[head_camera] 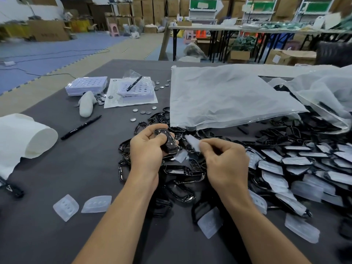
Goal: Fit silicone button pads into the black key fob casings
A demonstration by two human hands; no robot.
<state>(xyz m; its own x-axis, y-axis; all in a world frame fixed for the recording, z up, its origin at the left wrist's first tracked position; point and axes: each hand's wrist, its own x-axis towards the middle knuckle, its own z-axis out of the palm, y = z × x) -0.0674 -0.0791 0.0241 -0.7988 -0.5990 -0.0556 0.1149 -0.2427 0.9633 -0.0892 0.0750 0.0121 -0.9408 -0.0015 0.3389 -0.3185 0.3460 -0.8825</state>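
Observation:
My left hand (pixel 147 149) grips a black key fob casing (pixel 167 140) above the dark table, thumb pressed on its face. Just to its right, my right hand (pixel 225 162) pinches a translucent silicone button pad (pixel 192 142) between thumb and fingertips, a small gap away from the casing. A heap of empty black casings (pixel 182 174) lies under both hands. Loose silicone pads lie on the table at the near left (pixel 65 206) (pixel 97 203) and near the right forearm (pixel 209 222). Rows of casings with pads in them (pixel 297 168) spread to the right.
A large clear plastic bag (pixel 228 96) covers the table's far middle, another bag (pixel 327 94) at the right. Coin cell trays (pixel 86 85), scattered coin cells (pixel 145 112), a black marker (pixel 81 127), a white finger cot (pixel 86 103) and a white roll (pixel 28 136) lie on the left.

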